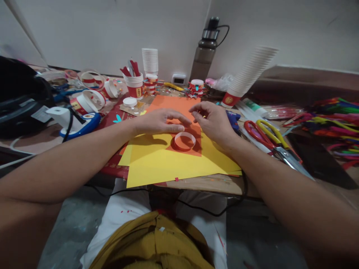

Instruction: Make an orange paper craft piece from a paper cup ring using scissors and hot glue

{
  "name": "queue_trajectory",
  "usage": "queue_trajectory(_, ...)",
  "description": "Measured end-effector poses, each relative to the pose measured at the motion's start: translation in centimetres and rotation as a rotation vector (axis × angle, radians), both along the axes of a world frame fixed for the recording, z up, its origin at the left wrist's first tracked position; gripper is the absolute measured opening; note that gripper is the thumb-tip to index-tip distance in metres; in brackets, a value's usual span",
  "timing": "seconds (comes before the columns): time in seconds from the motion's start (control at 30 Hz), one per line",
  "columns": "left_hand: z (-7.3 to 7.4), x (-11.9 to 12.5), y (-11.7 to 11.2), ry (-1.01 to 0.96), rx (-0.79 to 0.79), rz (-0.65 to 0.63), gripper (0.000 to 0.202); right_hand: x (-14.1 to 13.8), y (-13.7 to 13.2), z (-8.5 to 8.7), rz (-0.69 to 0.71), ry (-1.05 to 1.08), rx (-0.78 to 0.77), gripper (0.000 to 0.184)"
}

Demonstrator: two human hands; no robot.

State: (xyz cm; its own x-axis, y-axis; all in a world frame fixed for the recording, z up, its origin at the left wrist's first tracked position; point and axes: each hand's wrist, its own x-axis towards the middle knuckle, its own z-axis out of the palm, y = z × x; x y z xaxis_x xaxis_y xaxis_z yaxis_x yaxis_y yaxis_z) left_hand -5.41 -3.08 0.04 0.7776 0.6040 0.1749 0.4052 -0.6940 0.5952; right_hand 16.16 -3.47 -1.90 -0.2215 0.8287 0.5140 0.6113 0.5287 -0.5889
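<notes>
A low ring (185,148), pale at its rim and apparently cut from a paper cup, rests on a sheet of orange paper (168,104). Beneath the orange sheet lies yellow paper (157,168). Just behind the ring and to its left, my left hand (164,120) hovers with its fingers stretched out and nothing in them. My right hand (213,120) is behind and to the right of the ring, its fingers bent and the thumb apart from them. I see nothing held in it. Neither hand appears to touch the ring.
Red-handled and yellow-handled scissors (283,149) lie at right, near a leaning cup stack (249,74) and colourful pipe cleaners (336,123). A bottle (203,56) stands at the back. Cut cups (84,101) and a blue-and-white device (81,125) occupy the left.
</notes>
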Motion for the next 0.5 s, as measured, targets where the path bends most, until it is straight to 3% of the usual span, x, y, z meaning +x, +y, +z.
queue_trajectory(0.13, 0.16, -0.01, 0.02, -0.006, -0.003, 0.056, 0.04, -0.02, -0.05, 0.08, -0.001, -0.006, 0.006, 0.011)
queue_trajectory(0.5, -0.29, 0.12, -0.11, 0.008, -0.07, -0.016, 0.044, 0.04, 0.17, -0.2, 0.0, -0.005, 0.027, 0.011)
